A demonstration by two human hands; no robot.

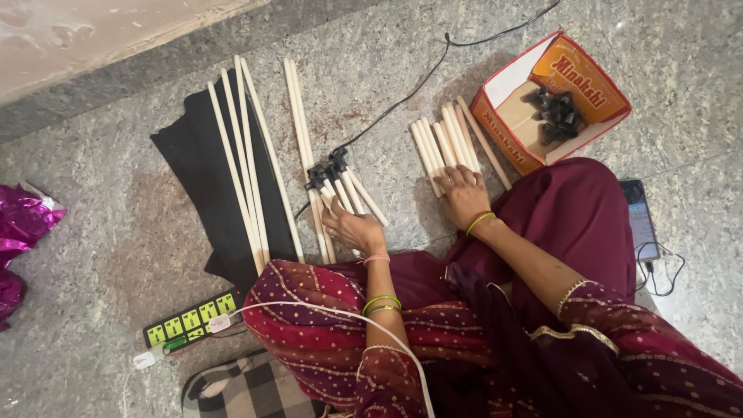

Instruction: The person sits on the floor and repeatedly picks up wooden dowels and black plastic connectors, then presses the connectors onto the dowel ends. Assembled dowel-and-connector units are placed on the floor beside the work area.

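Note:
My left hand (352,227) rests on a fan of short cream sticks (350,193) joined by black plastic connectors (325,170) on the stone floor. Its fingers press the lower ends of these sticks. My right hand (462,193) lies flat on the near ends of a bundle of short cream sticks (441,143) laid side by side. Two long cream sticks (298,116) run up from the connectors. More long cream sticks (244,155) lie across a black cloth (193,162) to the left.
An open orange cardboard box (557,101) holding black connectors sits at the upper right. A phone (641,220) with a cable lies right of my knee. A black-and-green power strip (190,319) is at lower left, shiny purple foil (23,224) at far left. A black wire (410,85) crosses the floor.

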